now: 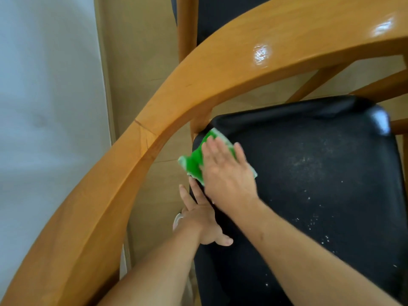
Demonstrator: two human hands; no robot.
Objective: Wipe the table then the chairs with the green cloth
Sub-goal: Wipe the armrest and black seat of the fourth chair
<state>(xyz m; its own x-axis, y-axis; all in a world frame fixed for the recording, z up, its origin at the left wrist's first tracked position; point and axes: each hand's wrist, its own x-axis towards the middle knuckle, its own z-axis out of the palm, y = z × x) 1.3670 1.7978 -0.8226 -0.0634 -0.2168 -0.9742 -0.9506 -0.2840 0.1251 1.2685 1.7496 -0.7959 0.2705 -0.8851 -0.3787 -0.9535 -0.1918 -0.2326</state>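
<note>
No text, label, brand or number can be read anywhere in this view. The wooden chair frame (198, 69) and its black seat (309, 173) carry no markings.

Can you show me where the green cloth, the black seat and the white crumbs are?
green cloth (194, 161): head view, on the bare green part left of the right hand.
black seat (287, 138): head view, on the cushion's clean back part.
white crumbs (306, 161): head view, on the speckled patch mid-seat.
</note>
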